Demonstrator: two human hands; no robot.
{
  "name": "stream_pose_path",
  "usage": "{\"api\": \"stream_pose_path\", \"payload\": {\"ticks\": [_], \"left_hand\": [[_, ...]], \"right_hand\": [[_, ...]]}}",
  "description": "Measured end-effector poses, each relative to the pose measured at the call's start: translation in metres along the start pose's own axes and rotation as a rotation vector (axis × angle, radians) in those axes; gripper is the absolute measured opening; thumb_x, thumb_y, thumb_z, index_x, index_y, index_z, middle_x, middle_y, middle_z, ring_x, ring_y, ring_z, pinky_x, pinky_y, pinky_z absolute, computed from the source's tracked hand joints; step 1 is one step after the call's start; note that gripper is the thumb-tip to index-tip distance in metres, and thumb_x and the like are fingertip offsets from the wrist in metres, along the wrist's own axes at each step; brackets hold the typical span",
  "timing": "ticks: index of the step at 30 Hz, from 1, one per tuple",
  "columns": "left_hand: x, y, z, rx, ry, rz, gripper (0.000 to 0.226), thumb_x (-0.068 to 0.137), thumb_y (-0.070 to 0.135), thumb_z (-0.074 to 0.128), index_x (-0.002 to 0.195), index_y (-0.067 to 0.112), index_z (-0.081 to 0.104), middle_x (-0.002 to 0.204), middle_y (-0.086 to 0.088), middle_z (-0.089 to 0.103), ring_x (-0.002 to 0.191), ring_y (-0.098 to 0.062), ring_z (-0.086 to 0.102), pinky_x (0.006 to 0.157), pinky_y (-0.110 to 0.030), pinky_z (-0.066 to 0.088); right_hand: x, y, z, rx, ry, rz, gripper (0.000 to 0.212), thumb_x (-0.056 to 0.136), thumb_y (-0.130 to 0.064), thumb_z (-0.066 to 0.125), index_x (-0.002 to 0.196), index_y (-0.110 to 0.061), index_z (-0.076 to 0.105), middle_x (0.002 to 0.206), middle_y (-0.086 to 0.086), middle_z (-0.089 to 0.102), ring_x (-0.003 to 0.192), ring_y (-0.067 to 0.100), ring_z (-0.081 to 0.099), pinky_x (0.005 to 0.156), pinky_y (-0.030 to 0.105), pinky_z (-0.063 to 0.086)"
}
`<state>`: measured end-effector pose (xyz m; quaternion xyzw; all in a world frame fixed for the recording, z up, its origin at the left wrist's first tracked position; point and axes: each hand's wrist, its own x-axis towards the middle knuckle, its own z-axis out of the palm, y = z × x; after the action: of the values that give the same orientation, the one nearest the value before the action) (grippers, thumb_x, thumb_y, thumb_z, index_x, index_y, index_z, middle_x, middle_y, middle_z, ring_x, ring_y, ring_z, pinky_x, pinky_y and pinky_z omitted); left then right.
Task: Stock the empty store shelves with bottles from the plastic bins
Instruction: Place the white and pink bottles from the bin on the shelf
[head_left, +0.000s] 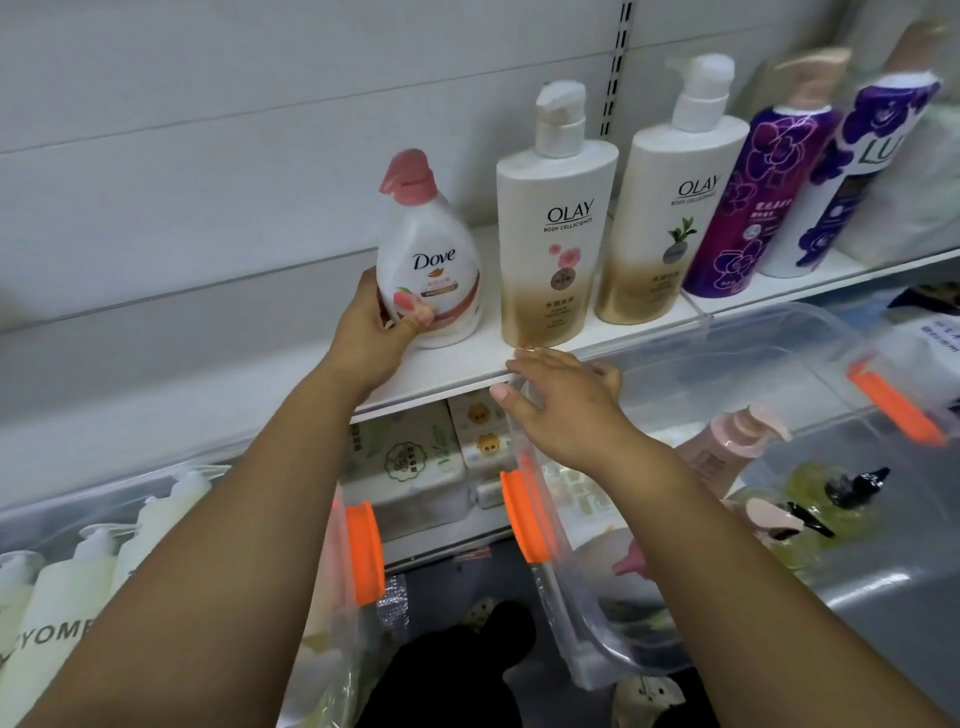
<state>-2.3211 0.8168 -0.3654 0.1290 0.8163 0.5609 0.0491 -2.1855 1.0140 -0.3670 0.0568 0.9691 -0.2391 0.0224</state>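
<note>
Left hand (374, 332) grips Dove bottle (431, 260) beside 2 Olay bottles (556, 234) on shelf (467, 364).

I see the Dove bottle (428, 265), white with a pink pump, upright on the shelf (467, 364), gripped by the left hand (371, 332). Olay bottle (556, 228) stands upright just right of it, just beyond the right hand (558, 400). Clear bin (779, 353) below that hand, bottles lying inside.

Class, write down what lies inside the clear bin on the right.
A pale pink pump bottle, yellow-green bottles with black pumps, a white bottle with a pink cap. The right forearm covers the rest.
</note>
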Motion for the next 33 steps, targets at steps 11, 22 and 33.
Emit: {"api": "stream_pose_path", "payload": {"ticks": [11, 22, 33], "left_hand": [[0.014, -0.003, 0.011, -0.093, 0.059, -0.075, 0.052, 0.092, 0.029, 0.071, 0.136, 0.016, 0.047, 0.129, 0.001, 0.063, 0.12, -0.017, 0.059, 0.104, -0.034, 0.048], [-0.088, 0.07, 0.065, 0.085, 0.397, -0.149, 0.033, 0.096, 0.03, 0.064, 0.118, 0.006, 0.065, 0.106, -0.003, 0.07, 0.101, -0.018, 0.065, 0.087, -0.026, 0.049], [-0.183, 0.082, 0.143, 0.564, -0.651, 0.027, 0.062, 0.069, 0.046, 0.087, 0.121, 0.021, 0.065, 0.116, 0.004, 0.068, 0.107, -0.013, 0.063, 0.095, -0.035, 0.051]], "right_hand": [[-0.007, 0.006, -0.014, 0.466, 0.015, 0.067, 0.047, 0.097, -0.053, 0.054, 0.138, -0.029, 0.058, 0.148, -0.014, 0.05, 0.142, 0.006, 0.037, 0.121, 0.04, 0.022], [-0.093, 0.061, -0.075, 0.681, 0.036, 0.095, 0.026, 0.092, -0.046, 0.066, 0.107, -0.027, 0.075, 0.105, -0.013, 0.076, 0.104, 0.0, 0.067, 0.092, 0.022, 0.048], [-0.148, 0.116, -0.067, 0.382, -0.075, 0.095, 0.045, 0.074, -0.044, 0.085, 0.113, -0.025, 0.073, 0.11, -0.016, 0.069, 0.106, -0.003, 0.063, 0.089, 0.011, 0.046]]}}
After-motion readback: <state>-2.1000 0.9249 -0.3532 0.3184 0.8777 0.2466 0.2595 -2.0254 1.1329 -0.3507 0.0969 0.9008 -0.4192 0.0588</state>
